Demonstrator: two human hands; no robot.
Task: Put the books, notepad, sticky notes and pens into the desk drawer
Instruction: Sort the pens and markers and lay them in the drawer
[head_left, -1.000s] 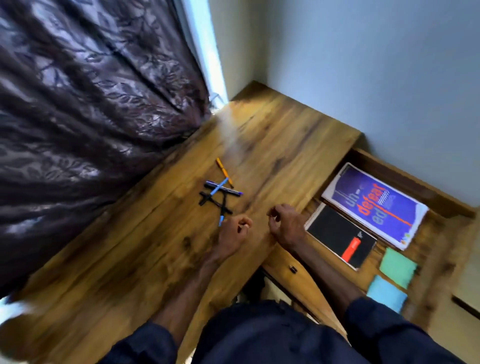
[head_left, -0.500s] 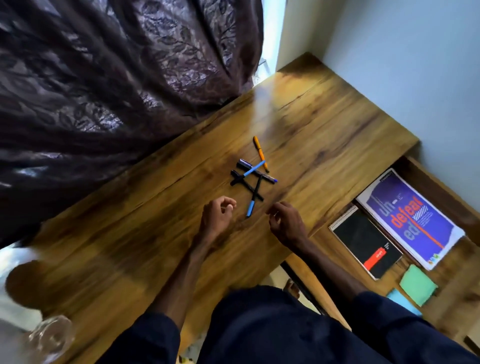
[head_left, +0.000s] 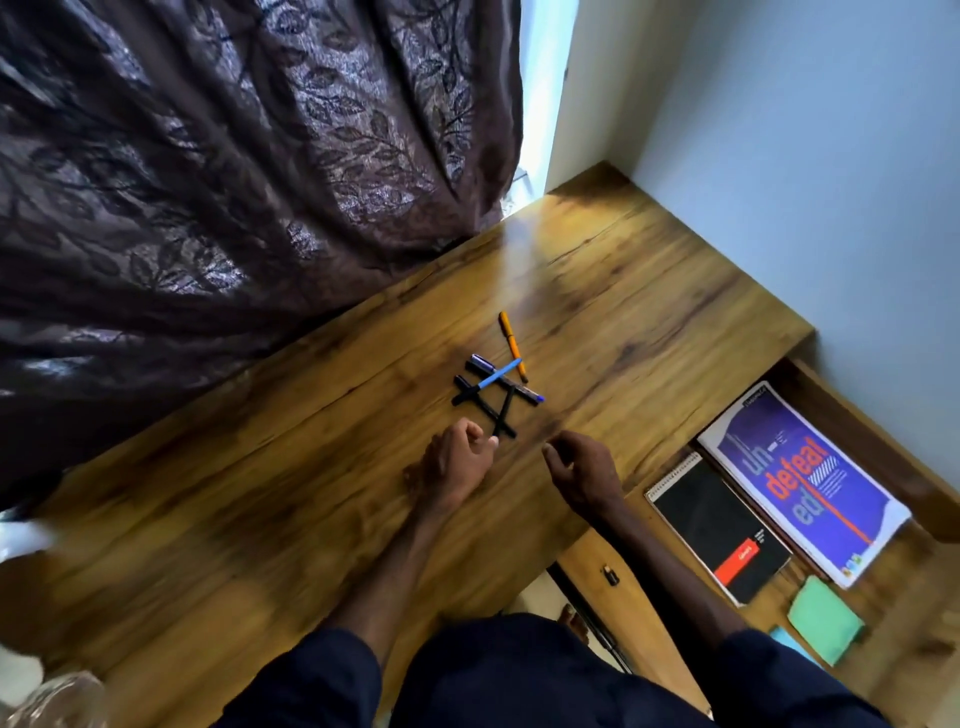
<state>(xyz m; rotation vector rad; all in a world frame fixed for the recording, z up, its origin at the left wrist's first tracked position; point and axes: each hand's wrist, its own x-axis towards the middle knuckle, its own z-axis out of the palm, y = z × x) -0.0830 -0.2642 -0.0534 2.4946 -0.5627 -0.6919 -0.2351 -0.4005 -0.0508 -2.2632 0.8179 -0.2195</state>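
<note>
Several pens (head_left: 493, 387) lie crossed in a small pile on the wooden desk (head_left: 291, 509), with an orange pen (head_left: 511, 344) at the far side. My left hand (head_left: 454, 462) is at the near end of a black pen (head_left: 504, 413), thumb and curled fingers closing on its tip. Just to the right, my right hand (head_left: 584, 475) hovers loosely curled and holds nothing. Inside the open drawer (head_left: 587, 558) at the right lie a purple book (head_left: 800, 488), a black spiral notepad (head_left: 722, 530), green sticky notes (head_left: 826, 621) and blue sticky notes (head_left: 787, 640).
A dark patterned curtain (head_left: 234, 182) hangs along the desk's far left side. A pale wall (head_left: 805, 182) stands behind the desk and drawer. A clear glass (head_left: 57, 701) sits at the bottom left corner.
Both hands have moved forward from the desk's near edge towards the pens. My left hand now reaches the near end of a black pen, covering its blue tip.
</note>
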